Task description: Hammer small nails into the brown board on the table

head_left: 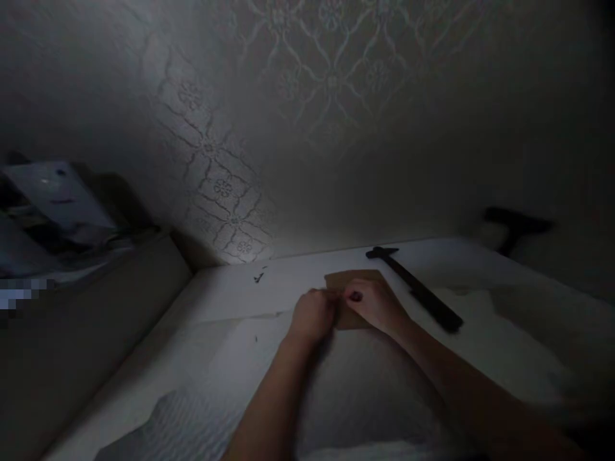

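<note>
My left hand (pixel 313 315) and my right hand (pixel 377 304) meet over a flat brown rectangular piece (pixel 354 322) that lies on the white surface. Both hands are closed, fingertips pinched close together. Whatever small thing they may hold is too dark and too hidden to name. To the right of my right hand lies a hammer (pixel 418 288), its head toward the wall and its dark handle pointing at me. Several small dark pieces that look like nails (pixel 259 277) are scattered left of my left hand.
A wall with patterned wallpaper (pixel 206 147) rises behind the white surface (pixel 230 294). At the left stands a grey side panel (pixel 96 320) with blurred objects (pixel 62 192) on top. A dark T-shaped form (pixel 519 224) shows at the right. Textured sheeting (pixel 192 410) lies near me.
</note>
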Action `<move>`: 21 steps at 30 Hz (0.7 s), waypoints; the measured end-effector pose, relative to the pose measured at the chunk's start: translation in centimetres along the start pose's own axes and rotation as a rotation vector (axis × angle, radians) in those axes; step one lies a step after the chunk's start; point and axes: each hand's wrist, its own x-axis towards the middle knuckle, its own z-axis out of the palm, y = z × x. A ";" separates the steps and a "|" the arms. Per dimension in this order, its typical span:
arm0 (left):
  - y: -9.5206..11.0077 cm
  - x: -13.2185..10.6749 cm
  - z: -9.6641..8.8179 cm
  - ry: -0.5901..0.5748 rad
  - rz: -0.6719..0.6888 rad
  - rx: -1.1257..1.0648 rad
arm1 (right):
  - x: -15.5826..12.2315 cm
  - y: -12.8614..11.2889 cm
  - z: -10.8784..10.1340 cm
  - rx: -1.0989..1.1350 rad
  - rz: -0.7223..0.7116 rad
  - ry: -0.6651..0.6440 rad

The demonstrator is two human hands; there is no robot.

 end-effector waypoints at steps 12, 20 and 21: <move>-0.2 0.1 0.2 0.027 0.017 -0.008 | 0.1 1.1 0.8 0.088 0.109 0.053; -0.1 0.0 0.3 0.045 -0.031 -0.090 | 0.6 1.4 -2.9 -0.339 0.312 0.298; -0.1 0.0 0.3 0.052 -0.029 -0.096 | 0.5 1.6 -3.5 -0.470 0.401 0.291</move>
